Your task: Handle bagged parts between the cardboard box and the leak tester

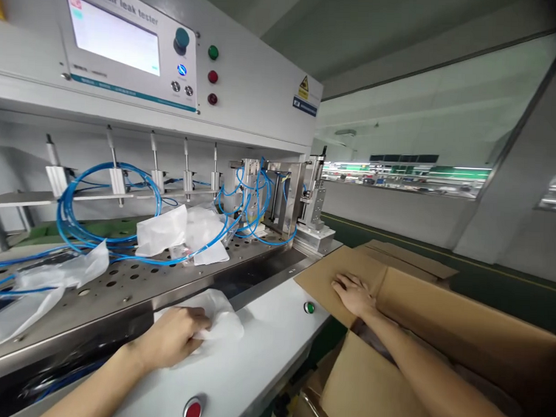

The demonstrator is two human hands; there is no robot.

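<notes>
Left hand (178, 336), between 7 and 8 o'clock: bare. Left forearm (110, 376), 8 o'clock: bare, tapering to wrist. Right hand (354, 295), 4 o'clock: bare, slim-fingered. Right forearm (421, 367), 4 o'clock: bare, tapering.

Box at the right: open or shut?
Open: the box shows its inside, and a flap lies folded out under the right hand.

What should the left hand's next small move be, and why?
Probably a gentle lift: the left hand looks closed on the crumpled, thin white wrapping, which lies partly over the flat white ledge. The right hand is spread on the brown cardboard box flap, so it isn't gripping the wrapping.
</notes>
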